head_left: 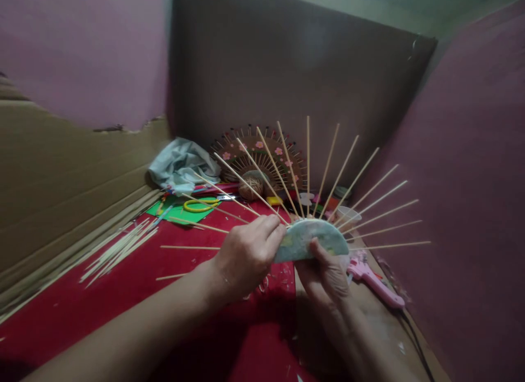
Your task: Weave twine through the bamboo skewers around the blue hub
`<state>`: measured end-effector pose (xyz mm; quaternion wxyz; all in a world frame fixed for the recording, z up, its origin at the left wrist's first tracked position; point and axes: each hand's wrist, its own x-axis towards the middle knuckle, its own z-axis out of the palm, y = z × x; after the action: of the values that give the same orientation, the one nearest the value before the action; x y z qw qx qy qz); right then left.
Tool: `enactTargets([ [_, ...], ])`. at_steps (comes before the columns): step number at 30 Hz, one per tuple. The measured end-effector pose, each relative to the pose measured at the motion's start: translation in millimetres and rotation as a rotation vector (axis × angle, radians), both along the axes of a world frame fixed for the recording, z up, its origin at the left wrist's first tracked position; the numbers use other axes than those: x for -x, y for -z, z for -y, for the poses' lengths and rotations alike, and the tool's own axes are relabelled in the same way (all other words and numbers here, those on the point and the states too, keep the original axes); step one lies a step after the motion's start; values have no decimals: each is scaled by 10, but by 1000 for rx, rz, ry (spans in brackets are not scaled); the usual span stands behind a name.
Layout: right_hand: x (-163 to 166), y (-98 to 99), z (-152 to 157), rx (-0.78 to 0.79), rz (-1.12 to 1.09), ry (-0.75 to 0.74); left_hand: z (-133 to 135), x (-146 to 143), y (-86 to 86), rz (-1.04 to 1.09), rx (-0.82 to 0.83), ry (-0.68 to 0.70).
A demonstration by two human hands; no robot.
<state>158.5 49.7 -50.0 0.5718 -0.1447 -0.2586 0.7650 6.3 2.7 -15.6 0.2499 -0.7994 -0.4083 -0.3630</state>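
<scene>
I hold a pale, half-round piece (pixel 301 235) with thin wooden sticks (pixel 308 168) spread from its curved edge like a fan. My right hand (pixel 326 275) grips it from below, thumb lying on its face. The fingers of my left hand (pixel 250 250) are closed at its left end, where several sticks meet. Whether they pinch one stick or just the rim is hidden behind the knuckles. Some left-hand sticks pass behind that hand.
Loose sticks (pixel 118 250) lie on the red cloth (pixel 61 316). Yellow-handled scissors (pixel 200 205) rest on a green sheet (pixel 180 214). Behind stand a twine ball (pixel 251 188), a flower-decorated fan (pixel 246 144) and a crumpled cloth (pixel 184 163). A pink glue gun (pixel 377 283) lies right.
</scene>
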Motion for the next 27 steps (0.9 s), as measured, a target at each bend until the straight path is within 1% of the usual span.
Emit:
enactTargets([
  [4,43,29,7,-58,29,-87,-46,42,4,-16,34,-25],
  [7,45,18,-29,-68,76,-142,-70,90,-11,-21,57,-61],
  [11,33,-31,-94,-43,85,-82,-63,138,-45,28,71,-106],
  [14,21,-39,-130,-36,111,-74,-49,141,-50,55,87,-96],
  [20,-4,56,-134,-59,67,-132,-52,84,6,67,129,-58],
  [27,-2,97,-101,-49,66,-122,-59,58,37,53,140,-44],
])
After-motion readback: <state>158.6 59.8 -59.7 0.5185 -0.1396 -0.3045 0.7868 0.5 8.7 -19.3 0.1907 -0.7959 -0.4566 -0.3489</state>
